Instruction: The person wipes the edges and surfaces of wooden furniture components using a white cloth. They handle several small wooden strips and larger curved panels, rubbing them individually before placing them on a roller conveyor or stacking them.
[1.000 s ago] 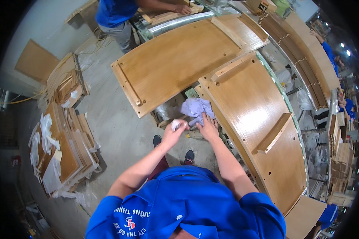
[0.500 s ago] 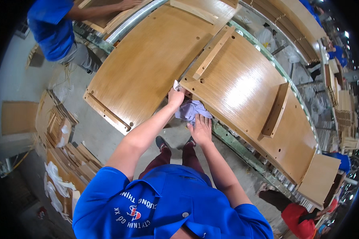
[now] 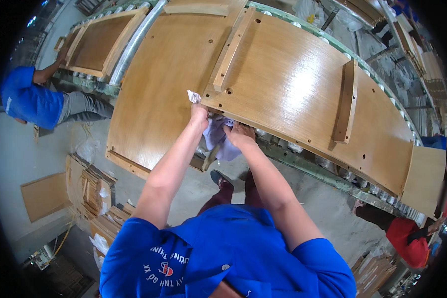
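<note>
A curved brown wooden panel (image 3: 293,84) with two raised wooden bars lies on the roller conveyor. At its near left corner my left hand (image 3: 199,116) is closed around a pale cloth (image 3: 194,97), whose end pokes out above the fist. My right hand (image 3: 241,135) is against the panel's near edge, its fingers bent over a bunched lilac cloth (image 3: 225,149); some fingertips are hidden. The lilac cloth hangs down between my hands. A second curved panel (image 3: 164,74) sits to the left, beside my left hand and partly under the first panel's corner.
Green-framed rollers (image 3: 303,166) run beneath the panels. A co-worker in blue (image 3: 39,99) stands at the far left, by a framed panel (image 3: 102,42). Someone in red (image 3: 407,243) is at the right. Stacked boards (image 3: 92,191) and a flat board (image 3: 44,196) are at the left.
My view has shifted, bringing the framed panel into sight. My right hand has moved from lying flat on the lilac cloth up to the panel's edge, fingers now bent. My left hand still grips cloth.
</note>
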Available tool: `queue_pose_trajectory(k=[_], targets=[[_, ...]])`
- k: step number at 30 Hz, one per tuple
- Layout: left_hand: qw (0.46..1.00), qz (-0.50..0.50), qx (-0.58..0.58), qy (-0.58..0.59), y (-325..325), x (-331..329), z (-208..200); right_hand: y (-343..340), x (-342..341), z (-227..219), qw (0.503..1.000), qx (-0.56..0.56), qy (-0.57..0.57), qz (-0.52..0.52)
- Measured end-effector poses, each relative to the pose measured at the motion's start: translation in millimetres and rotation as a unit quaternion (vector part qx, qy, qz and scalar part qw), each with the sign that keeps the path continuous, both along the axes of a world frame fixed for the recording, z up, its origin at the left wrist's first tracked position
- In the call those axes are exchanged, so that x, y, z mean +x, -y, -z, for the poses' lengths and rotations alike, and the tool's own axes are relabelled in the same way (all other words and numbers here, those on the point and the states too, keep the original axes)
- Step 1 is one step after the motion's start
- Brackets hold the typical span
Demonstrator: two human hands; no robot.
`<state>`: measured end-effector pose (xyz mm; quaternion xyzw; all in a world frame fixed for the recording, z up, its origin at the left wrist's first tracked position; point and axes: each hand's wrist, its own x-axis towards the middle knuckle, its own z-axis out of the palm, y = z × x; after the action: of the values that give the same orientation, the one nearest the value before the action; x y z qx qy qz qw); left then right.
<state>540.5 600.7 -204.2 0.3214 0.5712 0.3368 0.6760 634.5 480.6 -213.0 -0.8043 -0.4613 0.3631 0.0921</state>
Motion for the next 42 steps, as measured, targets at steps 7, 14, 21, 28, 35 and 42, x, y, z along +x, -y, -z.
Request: queue_pose_trajectory(k=[7, 14, 21, 28, 35, 42], targets=[[0.992, 0.069, 0.077, -0.069, 28.9, -17.6, -8.8, 36.9, -20.6, -7.6, 0.991, 0.084, 0.098, -0.044], [0.970, 0.142, 0.157, -0.118, 90.9, -56.2, -15.7, 13.5, -10.6, -2.9, 0.991, 0.042, 0.129, -0.019], [0.961, 0.206, 0.152, -0.108, 139.2, -116.2, -9.2, -6.0, -52.3, -10.5, 0.977, 0.063, 0.201, -0.021], [0.965, 0.210, 0.115, -0.112, 159.0, -168.7, 5.6, 56.2, -46.5, -8.3, 0.897, 0.362, 0.182, -0.175], [0.950, 0.274, 0.096, -0.116, 189.3, -151.5, -4.0, 93.5, -50.1, -28.0, 0.951, 0.271, 0.070, -0.134], [0.839, 0.394, 0.310, -0.214, 218.0, -56.6, -21.7, 183.5, -32.3, -37.7, 0.864, 0.305, -0.373, 0.146]])
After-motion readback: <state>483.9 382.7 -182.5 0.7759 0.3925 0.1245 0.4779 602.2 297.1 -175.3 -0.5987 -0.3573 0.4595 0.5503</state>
